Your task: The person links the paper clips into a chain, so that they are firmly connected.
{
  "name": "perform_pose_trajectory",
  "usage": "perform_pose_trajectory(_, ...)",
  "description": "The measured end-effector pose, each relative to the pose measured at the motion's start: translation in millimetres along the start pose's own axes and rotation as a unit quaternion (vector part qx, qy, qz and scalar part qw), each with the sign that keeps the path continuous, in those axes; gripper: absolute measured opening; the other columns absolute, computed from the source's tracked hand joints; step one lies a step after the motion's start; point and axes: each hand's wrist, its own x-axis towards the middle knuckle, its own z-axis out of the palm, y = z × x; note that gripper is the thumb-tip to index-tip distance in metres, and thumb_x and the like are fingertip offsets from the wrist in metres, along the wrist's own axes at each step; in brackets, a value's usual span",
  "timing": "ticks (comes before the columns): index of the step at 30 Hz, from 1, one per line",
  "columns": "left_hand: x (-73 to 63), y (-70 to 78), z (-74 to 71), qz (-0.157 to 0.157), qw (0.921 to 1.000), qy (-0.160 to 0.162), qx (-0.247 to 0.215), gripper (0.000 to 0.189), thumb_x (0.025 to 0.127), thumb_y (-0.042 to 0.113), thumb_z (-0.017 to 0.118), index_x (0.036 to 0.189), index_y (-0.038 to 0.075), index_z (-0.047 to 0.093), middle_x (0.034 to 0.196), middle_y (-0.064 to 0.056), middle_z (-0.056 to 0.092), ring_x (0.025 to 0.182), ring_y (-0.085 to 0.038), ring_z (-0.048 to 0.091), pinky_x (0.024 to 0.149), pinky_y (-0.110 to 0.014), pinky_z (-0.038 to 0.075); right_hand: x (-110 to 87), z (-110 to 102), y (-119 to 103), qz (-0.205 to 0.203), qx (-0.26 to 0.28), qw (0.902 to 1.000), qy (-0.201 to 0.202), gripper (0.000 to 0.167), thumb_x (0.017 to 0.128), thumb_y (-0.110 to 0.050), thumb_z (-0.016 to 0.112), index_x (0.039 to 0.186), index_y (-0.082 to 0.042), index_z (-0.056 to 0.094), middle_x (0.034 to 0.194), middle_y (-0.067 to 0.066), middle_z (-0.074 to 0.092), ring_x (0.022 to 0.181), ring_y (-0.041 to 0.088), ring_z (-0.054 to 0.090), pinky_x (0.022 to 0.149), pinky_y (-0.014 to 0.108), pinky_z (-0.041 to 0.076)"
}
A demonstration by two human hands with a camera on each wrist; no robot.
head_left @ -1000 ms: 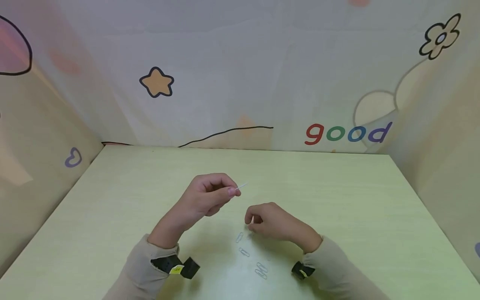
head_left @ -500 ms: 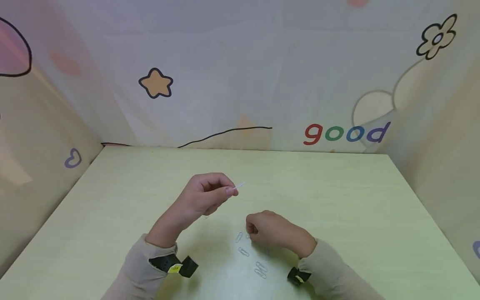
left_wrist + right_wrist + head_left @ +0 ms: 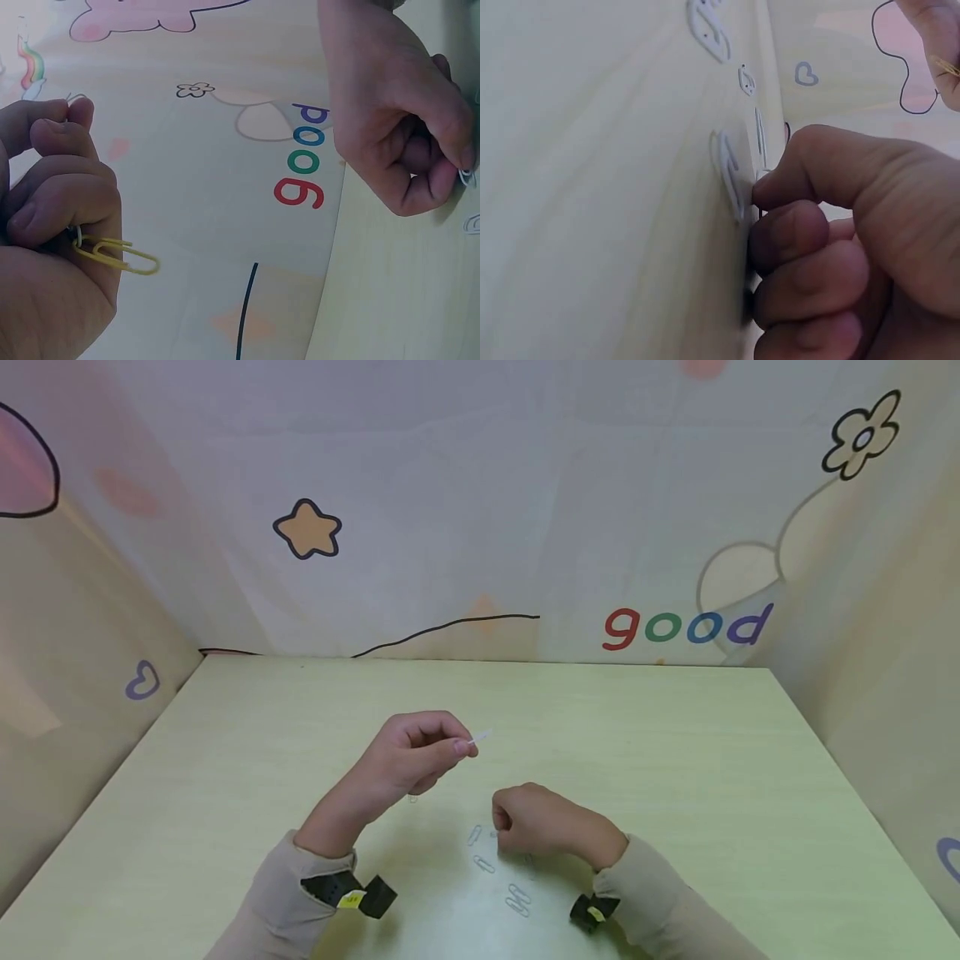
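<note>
Raised above the table, my left hand [image 3: 416,756] pinches a white paper clip [image 3: 481,737] between thumb and index finger. From its curled lower fingers hangs a yellow paper clip [image 3: 124,255], looped to a pale clip mostly hidden in the fist. My right hand [image 3: 543,820] is down at the tabletop, its thumb and index finger pinching a white paper clip [image 3: 466,178]. Close by lie other white paper clips: one [image 3: 475,836] left of the fingertips, another [image 3: 483,864] nearer the body, and one [image 3: 730,176] beside the thumb in the right wrist view.
Two overlapping paper clips [image 3: 517,902] lie nearer the front of the pale wooden table [image 3: 637,727]. A printed cloth backdrop [image 3: 450,527] rises behind and at both sides. Each sleeve carries a black wrist camera, such as the left one [image 3: 377,897].
My right hand has lowered toward the table, and its fingers have drawn together on a paper clip. The left hand stays almost in place, with a clip's end now visible beneath it.
</note>
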Motion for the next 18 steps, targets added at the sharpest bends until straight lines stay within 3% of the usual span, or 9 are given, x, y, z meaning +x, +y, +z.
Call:
perform_pose_trajectory(5, 0.1, -0.2, 0.1, 0.003, 1.0000, -0.004, 0.001, 0.013, 0.098, 0.009, 0.063, 0.097, -0.004, 0.066, 0.057, 0.001, 0.036, 0.047, -0.013, 0.027, 0.045, -0.023, 0.023, 0.0, -2, 6, -0.021, 0.007, 0.9998, -0.003, 0.016, 0.085, -0.008, 0.064, 0.075, -0.017, 0.056, 0.066, -0.008, 0.048, 0.063, 0.008, 0.045, 0.059, 0.025, 0.037)
perform_pose_trajectory(10, 0.0, 0.6, 0.2, 0.003, 1.0000, -0.004, 0.005, 0.013, 0.098, 0.008, 0.063, 0.097, -0.004, 0.066, 0.056, 0.001, 0.036, 0.047, -0.012, 0.027, 0.045, -0.023, 0.023, -1.5, -13, 15, -0.049, 0.083, 0.9945, 0.039, 0.015, 0.088, -0.005, 0.057, 0.077, -0.015, 0.054, 0.068, -0.007, 0.046, 0.063, 0.008, 0.046, 0.059, 0.025, 0.038)
perform_pose_trajectory(14, -0.1, 2.7, 0.7, 0.003, 0.9999, -0.007, 0.008, 0.013, 0.099, 0.008, 0.063, 0.096, -0.004, 0.066, 0.057, 0.001, 0.035, 0.047, -0.012, 0.028, 0.045, -0.024, 0.024, -6.7, -31, 18, -0.057, 0.183, 0.9763, 0.101, 0.012, 0.090, -0.001, 0.058, 0.082, -0.011, 0.055, 0.072, 0.000, 0.052, 0.062, 0.014, 0.052, 0.056, 0.029, 0.045)
perform_pose_trajectory(18, 0.1, 3.0, 0.4, 0.008, 0.9999, -0.012, 0.010, 0.013, 0.099, 0.009, 0.063, 0.096, -0.004, 0.066, 0.057, 0.001, 0.035, 0.047, -0.013, 0.028, 0.045, -0.024, 0.023, -15.3, -46, 18, -0.063, 0.283, 0.9480, 0.132, 0.005, 0.095, 0.000, 0.060, 0.093, -0.002, 0.056, 0.076, 0.010, 0.056, 0.060, 0.024, 0.058, 0.058, 0.035, 0.054)
